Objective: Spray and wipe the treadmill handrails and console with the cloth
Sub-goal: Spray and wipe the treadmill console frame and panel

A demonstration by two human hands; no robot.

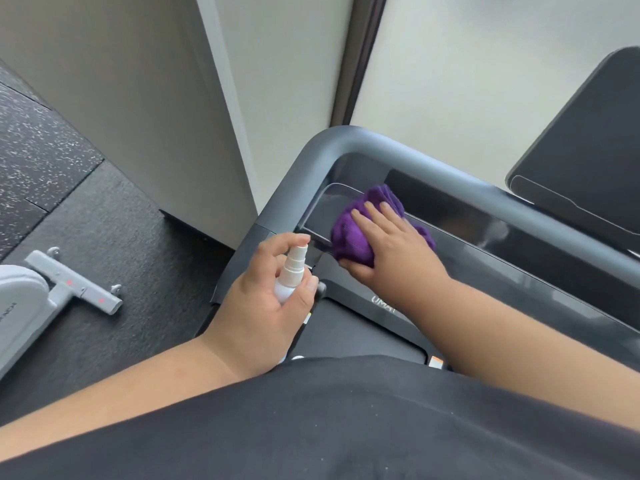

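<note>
Pale lettering on the dark treadmill deck reads "UMA", the remainder hidden under my right forearm. Partial dark lettering on the white machine at the left edge is cut off and illegible; its grey foot bar carries two small red marks.

My right hand presses a bunched purple cloth, soft and napped, against the glossy dark console, near the console's left end. The fingers lie nearly straight over the cloth, the thumb tucked at its lower edge.

My left hand grips a small white spray bottle, cylindrical with a stepped nozzle, just left of the cloth. The index finger curls over the nozzle top; the bottle's lower body is hidden in the palm.

The handrail is a matte grey tube, curving round the console corner. A black screen is cut off at the right. The floor is speckled black rubber. My black shirt covers the lower view.
</note>
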